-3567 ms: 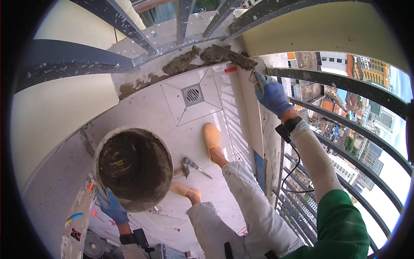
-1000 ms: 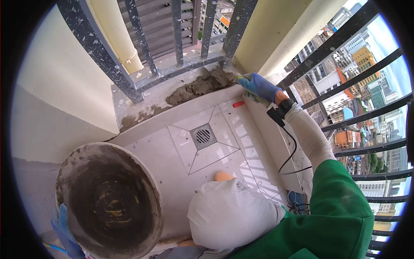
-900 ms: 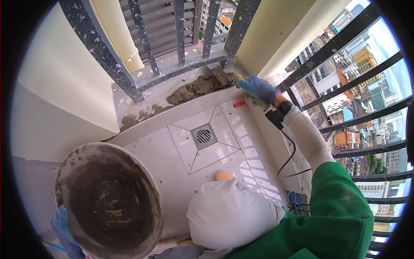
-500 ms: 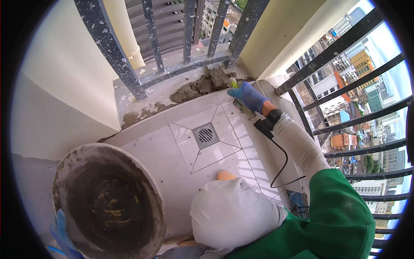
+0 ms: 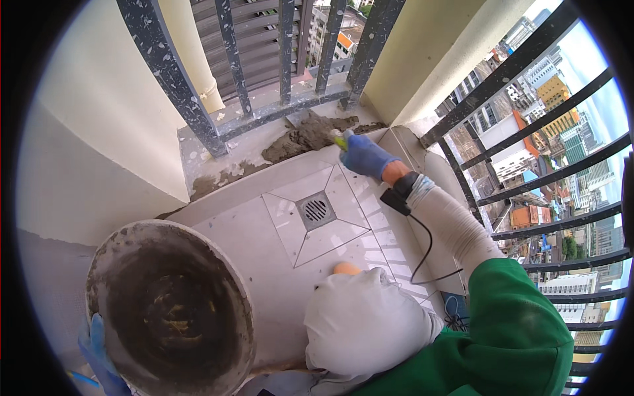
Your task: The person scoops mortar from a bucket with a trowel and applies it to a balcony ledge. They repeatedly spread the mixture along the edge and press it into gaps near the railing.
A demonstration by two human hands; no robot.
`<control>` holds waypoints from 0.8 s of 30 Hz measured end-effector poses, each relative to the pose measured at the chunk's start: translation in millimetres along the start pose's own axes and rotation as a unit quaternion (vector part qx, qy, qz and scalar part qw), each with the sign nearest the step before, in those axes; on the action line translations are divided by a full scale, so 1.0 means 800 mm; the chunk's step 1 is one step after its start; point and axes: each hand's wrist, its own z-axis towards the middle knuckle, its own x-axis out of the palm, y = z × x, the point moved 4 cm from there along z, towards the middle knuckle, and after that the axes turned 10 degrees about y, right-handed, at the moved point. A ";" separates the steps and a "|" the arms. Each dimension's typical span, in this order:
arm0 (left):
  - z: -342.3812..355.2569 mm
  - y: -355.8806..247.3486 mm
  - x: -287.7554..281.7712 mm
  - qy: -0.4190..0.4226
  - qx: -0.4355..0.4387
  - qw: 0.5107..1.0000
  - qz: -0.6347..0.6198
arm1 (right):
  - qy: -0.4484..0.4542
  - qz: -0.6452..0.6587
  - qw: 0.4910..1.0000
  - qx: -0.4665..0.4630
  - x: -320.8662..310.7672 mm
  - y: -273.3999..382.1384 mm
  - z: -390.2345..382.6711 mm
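Note:
My right hand (image 5: 368, 156), in a blue glove, is closed on a trowel (image 5: 341, 140) with a yellow-green handle. Its blade is hard to make out against the grey mortar (image 5: 294, 145) heaped along the ledge below the railing, just beyond an upright tile strip (image 5: 246, 177). At lower left, my left hand (image 5: 99, 350), also gloved, grips the rim of a round bucket (image 5: 122, 277) whose dark inside is smeared with mortar. A square floor drain (image 5: 316, 210) lies between the bucket and my right forearm, above my bent, pale-trousered knee.
Speckled dark railings (image 5: 178, 79) stand at the top and others (image 5: 515, 145) along the right, with city buildings beyond. A curved wall (image 5: 99, 165) bounds the left, a cream pillar (image 5: 409, 59) the corner. A coiled cable (image 5: 456, 320) lies by the right edge.
Since the oldest frame I have crouched and the bucket sits lower left in view. Over the last second my right hand moved leftward along the mortar with the trowel.

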 end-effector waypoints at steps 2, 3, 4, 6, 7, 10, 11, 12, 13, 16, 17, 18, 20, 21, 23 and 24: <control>0.021 -0.018 -0.004 0.108 -0.166 0.926 -0.322 | 0.011 -0.023 1.000 -0.016 -0.004 -0.018 0.003; 0.021 -0.031 0.000 0.106 -0.167 0.926 -0.321 | 0.016 -0.051 0.998 -0.032 -0.010 -0.025 0.009; 0.017 -0.039 0.007 0.041 -0.193 0.909 -0.368 | 0.015 -0.050 0.998 -0.035 -0.011 -0.037 0.010; 0.012 -0.048 0.005 -0.030 -0.217 0.884 -0.413 | -0.030 -0.092 0.995 -0.024 -0.017 -0.061 0.011; 0.012 -0.053 0.003 -0.019 -0.209 0.888 -0.408 | 0.001 -0.078 0.997 0.017 -0.020 -0.073 0.014; -0.003 -0.043 0.001 -0.012 -0.206 0.908 -0.364 | -0.019 -0.087 0.996 0.020 -0.020 -0.069 0.014; -0.009 -0.038 0.001 -0.018 -0.211 0.922 -0.324 | -0.018 -0.087 0.996 0.015 -0.023 -0.050 0.013; -0.013 -0.033 0.002 -0.021 -0.215 0.921 -0.323 | 0.014 0.012 0.998 0.064 -0.018 -0.038 0.010; -0.013 -0.030 0.003 -0.029 -0.217 0.915 -0.338 | 0.044 0.110 0.986 0.115 -0.013 -0.025 0.008; -0.011 -0.025 0.007 -0.056 -0.212 0.910 -0.351 | 0.035 0.230 0.968 0.094 0.013 0.008 0.025; -0.009 -0.025 0.007 -0.076 -0.205 0.910 -0.352 | 0.035 0.230 0.968 0.095 0.021 0.023 0.029; -0.005 -0.027 0.005 -0.075 -0.204 0.910 -0.353 | 0.040 0.279 0.953 0.115 0.030 0.034 0.030; 0.006 -0.038 0.004 0.002 -0.225 0.901 -0.371 | 0.041 0.327 0.934 0.137 0.034 0.049 0.028; 0.010 -0.048 0.004 0.003 -0.222 0.901 -0.372 | 0.065 0.336 0.930 0.135 0.033 0.056 0.027; 0.014 -0.065 0.002 -0.038 -0.233 0.893 -0.383 | 0.128 0.305 0.935 0.128 0.019 0.063 0.021; 0.016 -0.063 0.001 -0.037 -0.231 0.894 -0.383 | 0.127 0.307 0.934 0.130 0.019 0.050 0.020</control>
